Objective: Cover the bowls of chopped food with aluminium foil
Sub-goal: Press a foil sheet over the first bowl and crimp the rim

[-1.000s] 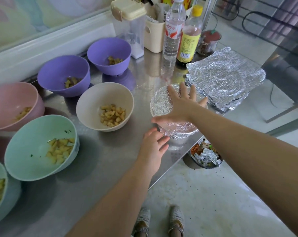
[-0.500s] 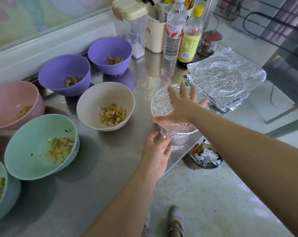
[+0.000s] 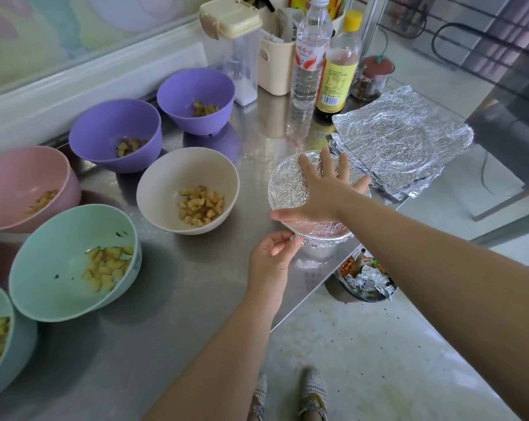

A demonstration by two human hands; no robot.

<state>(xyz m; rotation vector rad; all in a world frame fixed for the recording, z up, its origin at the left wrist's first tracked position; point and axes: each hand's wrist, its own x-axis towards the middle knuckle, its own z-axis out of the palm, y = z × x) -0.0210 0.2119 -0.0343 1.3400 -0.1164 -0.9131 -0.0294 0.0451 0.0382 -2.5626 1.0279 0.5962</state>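
Head view: my right hand lies flat on top of the foil-covered bowl, fingers straight and spread apart, thumb out along the near-left rim. My left hand has its fingers curled and pinches the crumpled foil at the bowl's near rim. The bowl stands near the front edge of the steel table, between the stack of foil sheets on its right and the uncovered beige bowl of chopped food on its left. A mint bowl, a pink bowl and two purple bowls sit uncovered further left.
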